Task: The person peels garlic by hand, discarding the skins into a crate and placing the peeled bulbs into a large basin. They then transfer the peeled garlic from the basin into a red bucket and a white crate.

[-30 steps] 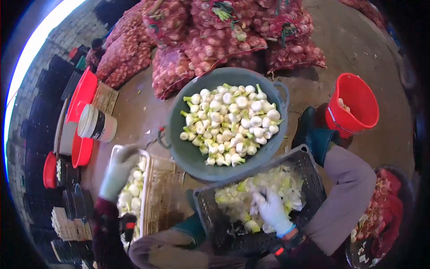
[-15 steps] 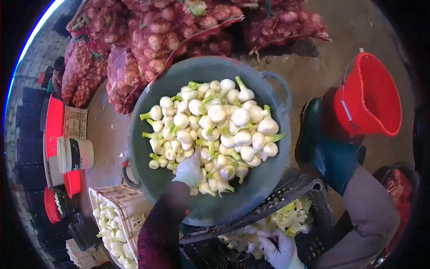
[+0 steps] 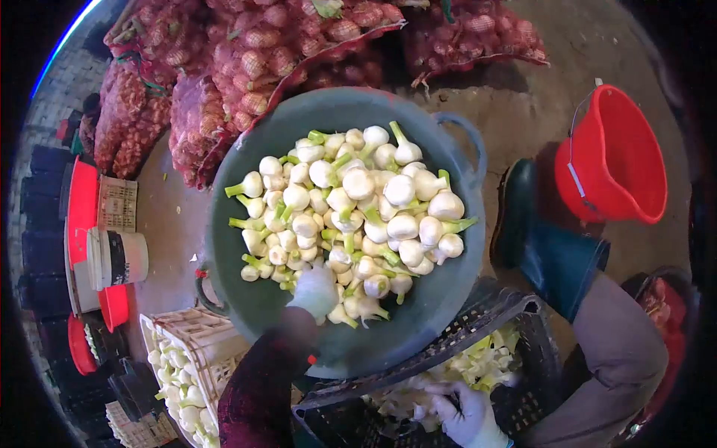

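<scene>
A wide grey-green tub (image 3: 246, 313) holds a heap of white garlic bulbs (image 3: 358, 184), many with short green stems. My left hand (image 3: 315, 290), in a pale glove, reaches into the tub at the near side of the heap. Its fingertips are hidden among the bulbs, so any grip is not visible. Below the tub, a black plastic crate (image 3: 534, 351) contains pale and yellowish peelings (image 3: 485, 362). My right hand (image 3: 464, 415), gloved too, hovers at these peelings with thumb and forefinger apart and nothing visible between them.
Red mesh sacks of bulbs (image 3: 261, 56) lie beyond the tub. A red bucket (image 3: 612, 160) stands at the right, near a dark green boot (image 3: 553, 254). At the left are a white crate of bulbs (image 3: 202, 347), a white bucket (image 3: 119, 257) and red basins (image 3: 84, 201).
My left hand has drawn back slightly toward me, and its pointing finger no longer shows clearly. My right hand stays over the peelings. The view has shifted a little.
</scene>
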`<state>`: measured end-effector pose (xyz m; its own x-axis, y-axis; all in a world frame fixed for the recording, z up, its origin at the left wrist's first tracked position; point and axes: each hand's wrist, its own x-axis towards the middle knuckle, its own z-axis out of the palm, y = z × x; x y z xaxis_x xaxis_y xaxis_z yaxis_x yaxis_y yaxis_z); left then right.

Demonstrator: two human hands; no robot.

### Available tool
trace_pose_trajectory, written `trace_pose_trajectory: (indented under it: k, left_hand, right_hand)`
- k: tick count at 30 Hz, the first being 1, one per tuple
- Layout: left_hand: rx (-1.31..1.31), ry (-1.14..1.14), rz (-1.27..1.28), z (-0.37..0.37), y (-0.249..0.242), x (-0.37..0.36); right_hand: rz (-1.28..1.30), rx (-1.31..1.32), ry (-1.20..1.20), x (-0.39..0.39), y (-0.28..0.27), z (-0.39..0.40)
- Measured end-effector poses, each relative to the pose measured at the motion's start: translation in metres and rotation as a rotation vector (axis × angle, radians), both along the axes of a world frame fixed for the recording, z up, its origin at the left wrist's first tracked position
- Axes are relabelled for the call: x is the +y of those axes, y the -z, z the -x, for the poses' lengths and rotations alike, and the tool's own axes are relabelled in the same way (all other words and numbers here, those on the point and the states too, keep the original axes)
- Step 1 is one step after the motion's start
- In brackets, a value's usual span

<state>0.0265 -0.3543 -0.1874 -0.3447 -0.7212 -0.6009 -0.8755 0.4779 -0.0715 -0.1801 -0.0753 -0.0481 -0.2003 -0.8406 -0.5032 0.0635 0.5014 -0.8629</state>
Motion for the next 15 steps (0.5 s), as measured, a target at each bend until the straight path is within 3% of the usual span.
trace_pose_trajectory:
  k: [1,2,4,5,7,8,10,11,15]
  left_hand:
    - [-0.022,-0.14,-0.138,0.0,0.004,-0.007]
    - [-0.026,-0.141,-0.146,0.002,0.003,-0.014]
    - [0.175,-0.265,-0.222,0.001,-0.008,-0.022]
    - [0.033,-0.234,-0.226,0.007,-0.003,-0.025]
    - [0.107,-0.284,-0.243,0.006,-0.005,-0.023]
    - [0.16,-0.331,-0.265,0.005,-0.014,-0.017]
    - [0.088,-0.338,-0.3,0.001,-0.027,-0.005]
    - [0.177,-0.33,-0.306,-0.012,-0.027,0.005]
    - [0.429,-0.303,-0.194,-0.045,-0.033,0.043]
  right_hand:
    - [-0.008,0.017,-0.006,-0.004,-0.002,0.001]
    - [-0.015,0.013,-0.008,-0.007,0.0,0.0]
    - [0.062,0.095,-0.033,-0.009,0.0,-0.004]
    - [0.067,0.101,-0.039,-0.01,0.001,-0.004]
    - [0.201,0.441,-0.076,-0.007,0.001,-0.004]
    - [0.196,0.44,-0.074,-0.004,-0.002,-0.003]
    - [-0.006,0.246,-0.032,-0.003,-0.011,0.001]
    - [-0.135,-0.003,-0.057,-0.004,-0.015,0.007]
    - [0.083,-0.075,-0.032,0.016,-0.012,-0.003]
